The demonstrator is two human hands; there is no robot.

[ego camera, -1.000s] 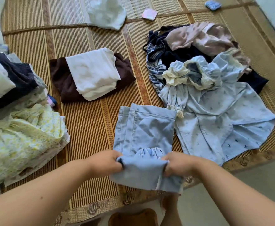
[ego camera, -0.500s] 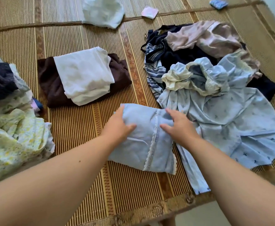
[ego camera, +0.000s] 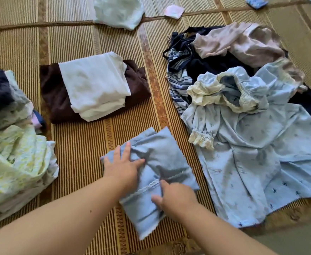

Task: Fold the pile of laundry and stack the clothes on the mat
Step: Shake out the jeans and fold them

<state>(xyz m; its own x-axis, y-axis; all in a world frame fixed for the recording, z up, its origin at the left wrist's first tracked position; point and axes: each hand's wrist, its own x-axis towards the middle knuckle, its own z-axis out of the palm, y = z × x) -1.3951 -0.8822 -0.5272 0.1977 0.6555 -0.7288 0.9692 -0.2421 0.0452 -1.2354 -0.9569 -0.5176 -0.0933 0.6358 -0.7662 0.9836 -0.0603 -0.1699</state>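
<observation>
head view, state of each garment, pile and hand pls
blue garment: folded small, flat on the mat
left hand: fingers spread, pressing it
right hand: on its near part, grip unclear
white garment: folded, on folded brown garment
laundry pile: unfolded, crumpled
left stack: loosely stacked

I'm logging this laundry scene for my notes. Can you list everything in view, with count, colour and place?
folded garment: 1, light blue, near centre of the mat, under both hands
folded stack: 2, white on brown, left of centre
unfolded pile: several, blue, navy, striped, pink-beige, right
side pile: several, yellow-green floral, dark, left edge
pale cloth: 1, top
small cloths: 2, pink, blue, top
mat: 1, brown striped
left hand: flat on the garment
right hand: pinches its edge
</observation>
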